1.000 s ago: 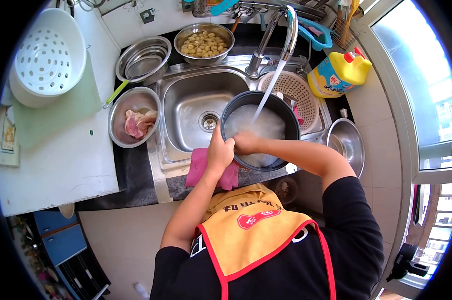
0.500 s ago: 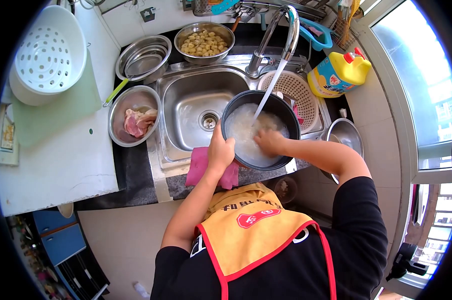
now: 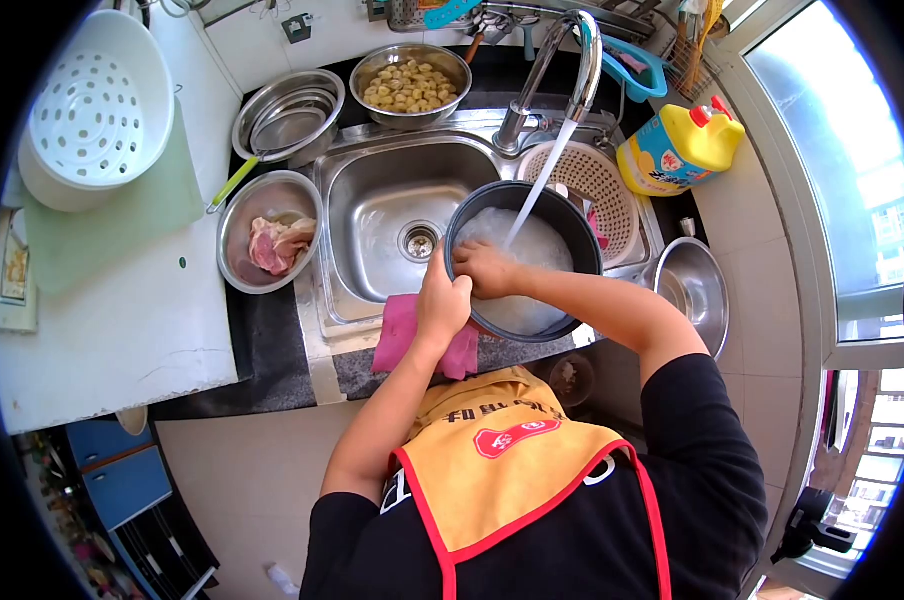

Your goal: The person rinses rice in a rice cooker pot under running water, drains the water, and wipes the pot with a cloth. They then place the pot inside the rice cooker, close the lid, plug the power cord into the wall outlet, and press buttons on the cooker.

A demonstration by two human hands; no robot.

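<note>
A dark round pot [image 3: 584, 245] rests over the right side of the sink, holding cloudy water [image 3: 537, 305]. My left hand [image 3: 442, 303] grips the pot's left rim, thumb on the outside. Inside the pot, at its left wall, is my right hand [image 3: 487, 270], its fingers partly in the water and loosely apart. Water runs from the faucet [image 3: 584, 75] into the pot just beyond that hand. Whatever lies under the cloudy water is hidden. A pink cloth [image 3: 397, 335] lies on the counter edge below my left hand.
The steel sink [image 3: 372, 235] is left of the pot. Around it stand a bowl of meat [image 3: 281, 245], nested steel bowls [image 3: 287, 118], a bowl of yellowish pieces [image 3: 409, 86], a beige colander [image 3: 612, 190], a yellow detergent bottle [image 3: 680, 150] and a steel basin [image 3: 707, 290].
My right hand moved from the pot's left side to its middle, then back to the left wall. My left hand stays on the rim, and the water keeps running.
</note>
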